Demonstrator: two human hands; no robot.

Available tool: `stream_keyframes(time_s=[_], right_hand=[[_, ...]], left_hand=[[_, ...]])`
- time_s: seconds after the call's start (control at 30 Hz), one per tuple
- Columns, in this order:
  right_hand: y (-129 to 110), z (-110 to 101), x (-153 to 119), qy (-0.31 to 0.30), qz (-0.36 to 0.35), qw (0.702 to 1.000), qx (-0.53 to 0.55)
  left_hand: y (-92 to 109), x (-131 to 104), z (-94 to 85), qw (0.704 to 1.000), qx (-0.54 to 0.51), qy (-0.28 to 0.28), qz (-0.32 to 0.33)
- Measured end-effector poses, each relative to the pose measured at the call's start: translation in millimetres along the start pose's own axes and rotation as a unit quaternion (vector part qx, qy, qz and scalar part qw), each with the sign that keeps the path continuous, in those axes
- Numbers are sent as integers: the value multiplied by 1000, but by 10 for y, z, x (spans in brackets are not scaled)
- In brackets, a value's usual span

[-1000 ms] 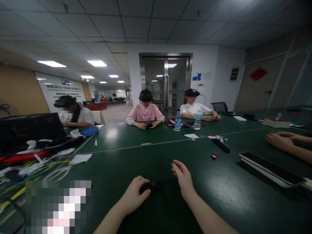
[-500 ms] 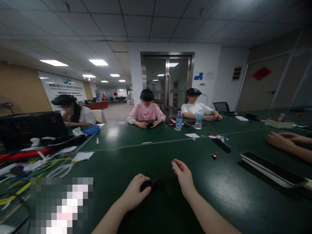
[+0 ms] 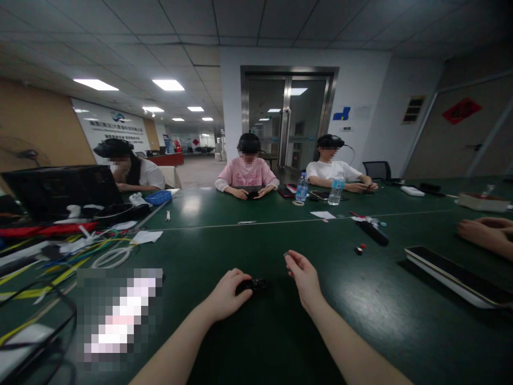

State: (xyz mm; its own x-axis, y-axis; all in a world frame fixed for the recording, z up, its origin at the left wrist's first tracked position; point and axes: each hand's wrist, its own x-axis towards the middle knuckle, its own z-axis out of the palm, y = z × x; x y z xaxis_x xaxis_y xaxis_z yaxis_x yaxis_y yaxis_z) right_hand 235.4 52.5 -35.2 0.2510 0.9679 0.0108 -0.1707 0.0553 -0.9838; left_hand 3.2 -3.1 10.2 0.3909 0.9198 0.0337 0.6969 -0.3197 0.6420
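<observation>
My left hand [image 3: 229, 295] is closed around one end of a small black object [image 3: 256, 284] low over the green table. Its exact kind is too dark to make out, though small light marks show on its right end. To the right, my right hand [image 3: 302, 275] is raised a little with thumb and forefinger pinched together. A tiny greyish piece [image 3: 286, 255] seems to stick out at those fingertips, too small to name. The two hands are apart, with the black object's free end pointing towards my right hand.
On the green table [image 3: 224, 246], cables [image 3: 112, 258] and a black case [image 3: 64, 190] crowd the left. A phone-like slab on a white box [image 3: 452, 278] lies right, near another person's hands [image 3: 484, 232]. Two bottles [image 3: 335, 191] stand across, where people in headsets sit.
The whole view has shifted, so the room and table appear moved slightly right and up. Both hands keep nearly the same pose, the left still on the black object.
</observation>
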Motion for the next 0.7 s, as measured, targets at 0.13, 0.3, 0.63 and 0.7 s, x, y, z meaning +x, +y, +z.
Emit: stream_keyframes(time_s=[0.13, 0.3, 0.63, 0.7], right_hand=[[5, -22, 2, -3, -1, 1000, -18], [-93, 29, -96, -68, 3, 996, -48], [-252, 171, -363, -265, -127, 936, -192], [-259, 160, -401, -297, -164, 907, -250]], left_hand=[[7, -6, -9, 1000, 5, -3, 6], [18, -2, -5, 1000, 10, -1, 10], [6, -2, 9, 1000, 18, 4, 19], [7, -4, 11, 1000, 18, 5, 24]])
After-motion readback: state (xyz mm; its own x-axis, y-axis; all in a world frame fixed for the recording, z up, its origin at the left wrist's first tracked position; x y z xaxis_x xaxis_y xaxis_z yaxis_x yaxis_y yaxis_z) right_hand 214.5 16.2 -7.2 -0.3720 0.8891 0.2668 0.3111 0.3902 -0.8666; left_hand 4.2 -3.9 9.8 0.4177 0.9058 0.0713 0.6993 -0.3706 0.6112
